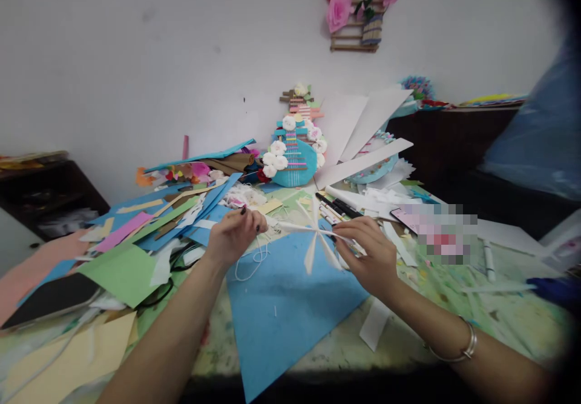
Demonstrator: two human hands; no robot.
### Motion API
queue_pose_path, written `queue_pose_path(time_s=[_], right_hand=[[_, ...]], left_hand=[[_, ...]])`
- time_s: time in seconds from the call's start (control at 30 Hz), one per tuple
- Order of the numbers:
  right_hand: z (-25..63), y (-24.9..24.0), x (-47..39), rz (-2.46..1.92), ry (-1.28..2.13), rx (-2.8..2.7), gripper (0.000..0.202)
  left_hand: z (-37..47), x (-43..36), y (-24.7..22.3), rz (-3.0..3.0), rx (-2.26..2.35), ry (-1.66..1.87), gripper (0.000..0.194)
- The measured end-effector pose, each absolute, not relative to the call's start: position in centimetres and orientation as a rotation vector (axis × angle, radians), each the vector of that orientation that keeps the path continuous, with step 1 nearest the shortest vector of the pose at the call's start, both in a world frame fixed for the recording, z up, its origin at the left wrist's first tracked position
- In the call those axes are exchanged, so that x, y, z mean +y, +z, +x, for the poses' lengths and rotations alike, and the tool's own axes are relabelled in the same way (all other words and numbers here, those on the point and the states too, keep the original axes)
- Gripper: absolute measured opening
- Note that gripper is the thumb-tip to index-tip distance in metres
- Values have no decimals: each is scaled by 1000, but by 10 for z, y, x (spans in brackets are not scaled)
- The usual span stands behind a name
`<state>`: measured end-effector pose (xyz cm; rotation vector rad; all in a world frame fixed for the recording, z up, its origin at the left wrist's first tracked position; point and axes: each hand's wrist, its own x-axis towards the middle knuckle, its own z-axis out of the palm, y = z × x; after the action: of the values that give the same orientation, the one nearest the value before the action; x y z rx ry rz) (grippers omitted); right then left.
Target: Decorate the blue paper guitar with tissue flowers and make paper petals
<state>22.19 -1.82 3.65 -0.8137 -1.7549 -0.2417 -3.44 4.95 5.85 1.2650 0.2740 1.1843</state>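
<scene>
A white paper piece [315,232] with several narrow petal-like strips is held up between my hands, above a blue sheet [290,307]. My right hand [370,255] pinches one of its strips from the right. On the left, my left hand [236,234] is closed at the end of the piece's twisted white part. A thin white string [254,266] hangs in loops below my left hand and lies over the blue sheet.
Colored paper sheets [120,271] and a dark flat device [49,298] lie at left. Black pens [338,205] and a phone [403,219] lie behind my right hand. A blue paper instrument with white flowers [295,162] stands against the wall.
</scene>
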Motion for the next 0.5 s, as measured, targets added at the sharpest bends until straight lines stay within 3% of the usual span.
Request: queue_pose_path(time_s=[0.07, 0.2, 0.5], right_hand=[[223, 37, -21, -824, -249, -1735, 17], [222, 29, -20, -804, -266, -1826, 13], [217, 14, -14, -776, -281, -2040, 11]], left_hand=[[-30, 49, 54, 1205, 333, 1138, 28], [-14, 42, 41, 1230, 380, 858, 45], [3, 29, 30, 1373, 539, 823, 29]])
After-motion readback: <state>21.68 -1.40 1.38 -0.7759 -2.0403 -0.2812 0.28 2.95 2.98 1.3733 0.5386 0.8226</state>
